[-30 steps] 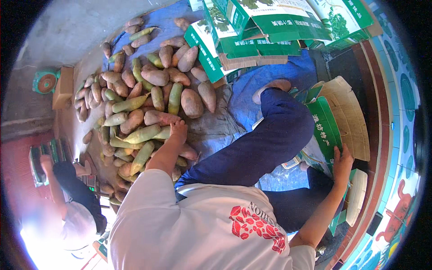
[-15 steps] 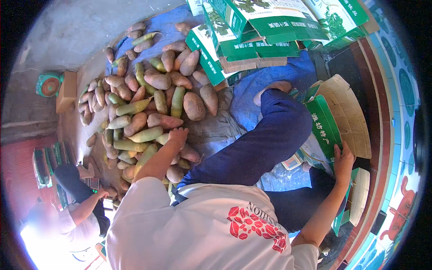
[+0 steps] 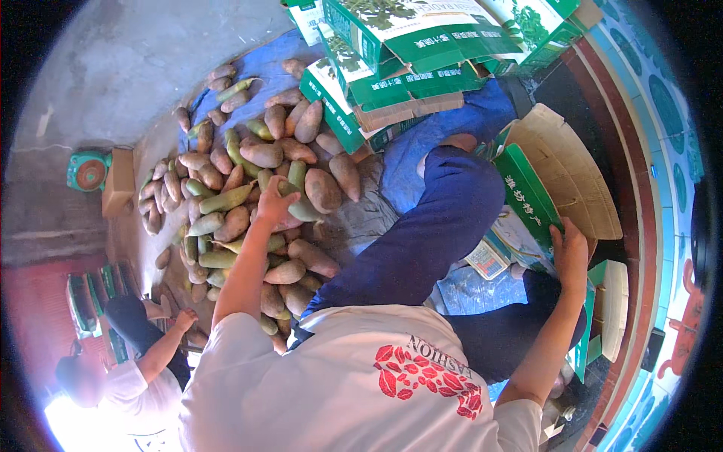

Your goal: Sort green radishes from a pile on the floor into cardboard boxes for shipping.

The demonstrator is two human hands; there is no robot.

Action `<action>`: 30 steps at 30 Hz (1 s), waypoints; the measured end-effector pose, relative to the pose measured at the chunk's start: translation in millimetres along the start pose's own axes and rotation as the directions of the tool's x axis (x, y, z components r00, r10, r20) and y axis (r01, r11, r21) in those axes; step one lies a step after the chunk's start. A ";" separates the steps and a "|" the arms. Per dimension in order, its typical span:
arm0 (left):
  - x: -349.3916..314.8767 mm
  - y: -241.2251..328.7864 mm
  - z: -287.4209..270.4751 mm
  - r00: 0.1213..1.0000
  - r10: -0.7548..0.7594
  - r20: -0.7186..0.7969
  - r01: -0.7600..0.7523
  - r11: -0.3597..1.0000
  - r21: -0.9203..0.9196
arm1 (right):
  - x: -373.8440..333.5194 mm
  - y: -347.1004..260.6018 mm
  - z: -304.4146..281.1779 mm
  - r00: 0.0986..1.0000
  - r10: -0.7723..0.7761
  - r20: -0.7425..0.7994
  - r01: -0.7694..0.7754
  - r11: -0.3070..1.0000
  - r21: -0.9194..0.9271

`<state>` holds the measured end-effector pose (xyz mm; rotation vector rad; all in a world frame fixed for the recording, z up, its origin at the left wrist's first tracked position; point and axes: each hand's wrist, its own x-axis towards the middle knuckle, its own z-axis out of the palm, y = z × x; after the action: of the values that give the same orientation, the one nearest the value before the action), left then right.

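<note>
A heap of long green radishes and brownish-pink, soil-coated roots [image 3: 261, 155] lies on the floor to my left. My left hand [image 3: 276, 202] is at the right side of this heap, its fingers closed round one end of a green radish [image 3: 303, 206]. At my right, an open green-and-white cardboard box [image 3: 531, 197] stands beside my leg, with its brown flap [image 3: 576, 177] folded out. My right hand [image 3: 570, 252] grips the box's near upper edge, fingers over the rim. The box's inside is mostly hidden.
Flattened green-and-white cartons [image 3: 422, 60] are stacked ahead on a blue tarp [image 3: 418, 143]. Another open carton [image 3: 607, 309] stands at right by the tiled wall. A co-worker [image 3: 143, 361] sits at lower left. A green fan-like device [image 3: 89, 172] is beside a brown box [image 3: 119, 182].
My left hand has moved up and slightly left over the heap and now has a green radish, which lies tilted. My right hand stays on the box edge. The whole view has shifted a little.
</note>
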<state>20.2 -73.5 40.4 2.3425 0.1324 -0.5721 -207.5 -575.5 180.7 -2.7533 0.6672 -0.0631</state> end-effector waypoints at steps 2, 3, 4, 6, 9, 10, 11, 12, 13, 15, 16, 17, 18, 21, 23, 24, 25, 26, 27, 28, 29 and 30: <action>-4.5 21.4 4.9 0.985 0.116 -0.130 -0.118 0.993 -0.007 | -4.2 -2.2 -1.8 0.999 -0.023 -0.046 0.023 1.000 0.002; -2.2 21.8 7.7 0.984 0.132 -0.119 -0.132 0.991 0.001 | -7.5 -4.3 -3.6 0.994 -0.053 -0.091 0.053 0.999 0.002; 2.3 20.9 12.6 0.980 0.158 -0.121 -0.142 0.981 0.132 | -8.2 -6.4 -4.4 0.995 -0.030 -0.100 0.030 1.000 0.003; -4.5 42.3 18.7 0.990 0.118 -0.075 -0.101 0.976 0.193 | -6.2 -7.3 -5.6 1.000 -0.009 -0.005 0.009 0.999 -0.041; 4.0 23.9 18.2 0.946 0.313 -0.080 -0.278 0.916 0.290 | -7.1 -2.0 0.7 0.994 -0.084 -0.066 0.085 0.996 0.009; -3.5 38.8 20.0 0.942 0.334 -0.043 -0.308 0.905 0.295 | -8.5 0.6 1.0 0.997 -0.042 -0.072 0.043 0.999 0.005; -11.8 53.8 16.6 0.948 0.316 -0.039 -0.304 0.936 0.179 | -9.5 3.2 1.4 0.996 -0.073 -0.056 0.074 0.997 0.014; -21.5 72.7 9.9 0.956 0.291 -0.044 -0.288 0.956 0.064 | -8.5 4.5 2.9 0.992 -0.115 -0.043 0.116 0.993 0.031; -29.2 89.6 6.7 0.952 0.305 -0.021 -0.303 0.950 0.073 | -9.5 4.9 2.1 0.995 -0.087 -0.048 0.088 0.996 0.033; -49.4 122.7 3.1 0.790 0.566 -0.236 -0.552 0.824 0.130 | -12.3 5.2 0.9 0.982 -0.140 -0.125 0.149 0.987 0.059; -60.8 141.6 0.1 0.789 0.574 -0.220 -0.558 0.819 0.133 | -13.0 5.0 -0.6 0.985 -0.127 -0.120 0.133 0.990 0.042; -71.6 162.0 -3.8 0.752 0.605 -0.260 -0.592 0.794 0.135 | -13.0 5.3 -1.0 0.986 -0.114 -0.122 0.121 0.992 0.046; -80.4 181.3 -7.2 0.714 0.635 -0.296 -0.626 0.768 0.137 | -14.3 6.5 -2.5 0.987 -0.104 -0.119 0.111 0.993 0.051; -94.7 221.7 -13.6 0.463 0.783 -0.416 -0.768 0.589 0.254 | -16.1 8.4 -3.9 0.991 -0.088 -0.105 0.097 0.992 0.083; -105.0 250.9 -7.8 0.501 0.746 -0.440 -0.814 0.579 0.054 | -17.6 9.6 -3.6 0.991 -0.076 -0.109 0.087 0.991 0.100; -111.0 264.0 -2.8 0.547 0.698 -0.462 -0.823 0.549 -0.146 | -18.3 9.8 -3.7 0.992 -0.070 -0.109 0.082 0.991 0.102; -115.6 277.1 2.6 0.547 0.702 -0.456 -0.824 0.547 -0.145 | -18.7 10.4 -3.7 0.991 -0.079 -0.104 0.090 0.991 0.102; -119.5 289.8 9.2 0.565 0.714 -0.413 -0.823 0.521 -0.227 | -19.4 11.1 -3.6 0.991 -0.087 -0.098 0.097 0.990 0.100; -122.2 299.9 16.9 0.581 0.724 -0.371 -0.813 0.495 -0.308 | -19.3 10.9 -2.0 0.992 -0.083 -0.098 0.093 0.990 0.102; -125.8 311.3 25.7 0.580 0.728 -0.365 -0.813 0.494 -0.308 | -19.7 11.1 -1.5 0.991 -0.085 -0.103 0.096 0.990 0.099; -129.2 322.4 35.7 0.553 0.773 -0.310 -0.828 0.470 -0.305 | -20.3 12.3 -0.7 0.990 -0.087 -0.108 0.098 0.991 0.096; -131.0 331.0 47.1 0.525 0.813 -0.253 -0.841 0.447 -0.305 | -20.2 14.6 1.6 0.991 -0.082 -0.108 0.092 0.991 0.099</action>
<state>-31.6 -342.1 273.0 1.7058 -0.7939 0.0613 -231.7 -578.2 175.3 -2.6924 0.5531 -0.2541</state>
